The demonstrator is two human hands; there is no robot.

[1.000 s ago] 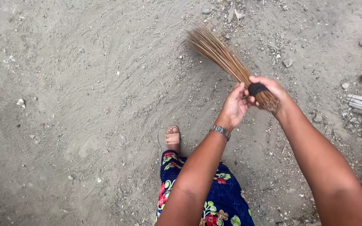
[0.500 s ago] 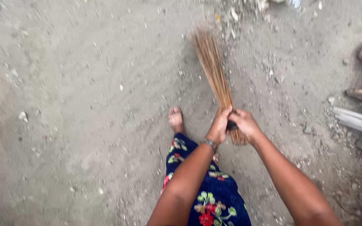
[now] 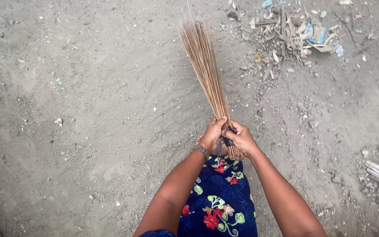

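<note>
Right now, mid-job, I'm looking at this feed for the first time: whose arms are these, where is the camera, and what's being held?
There is no machine here. The single view comes from a camera worn on a person's head, looking down, so the two bare arms entering from the bottom are that person's own. Both hands grip a broom, a bundle of thin tan sticks: the left hand, with a watch on its wrist, and the right hand close their fingers around the bound end, at a black band. The bristle tips point away, toward the top. Below is a blue flowered skirt. The ground is grey packed dirt with small stones. A litter pile of sticks and scraps lies at upper right.
</note>
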